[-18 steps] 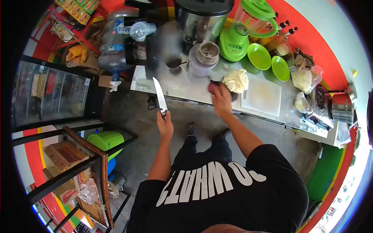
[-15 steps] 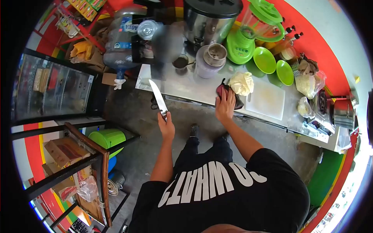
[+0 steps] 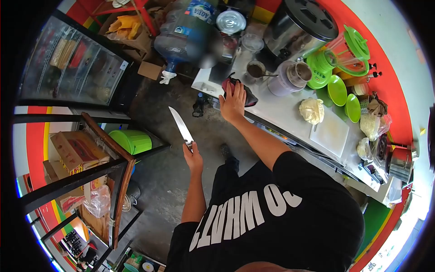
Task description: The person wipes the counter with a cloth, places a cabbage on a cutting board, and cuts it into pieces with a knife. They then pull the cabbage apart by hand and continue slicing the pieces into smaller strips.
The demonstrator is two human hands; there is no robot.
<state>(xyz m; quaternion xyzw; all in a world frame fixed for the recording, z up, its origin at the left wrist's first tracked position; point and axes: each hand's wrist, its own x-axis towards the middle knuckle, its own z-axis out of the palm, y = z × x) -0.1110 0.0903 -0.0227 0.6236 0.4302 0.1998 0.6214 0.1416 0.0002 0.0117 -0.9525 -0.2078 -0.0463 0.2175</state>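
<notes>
My left hand is wrapped round the handle of a large knife, whose blade points up and away over the floor. My right hand presses on a dark red and black cloth at the left part of the metal counter. Beyond the cloth stands a metal cup of dark liquid with a spoon handle sticking out. A crumpled pale bundle lies to the right, beside a white cutting board.
Behind the counter area stand a steel container, a green blender and green bowls. A water bottle hangs over the floor's far side. At left are a glass-door fridge and a shelf frame with boxes.
My right hand and the cloth have moved left along the counter, away from the pale bundle and board. The view has turned left. The knife stays in my left hand.
</notes>
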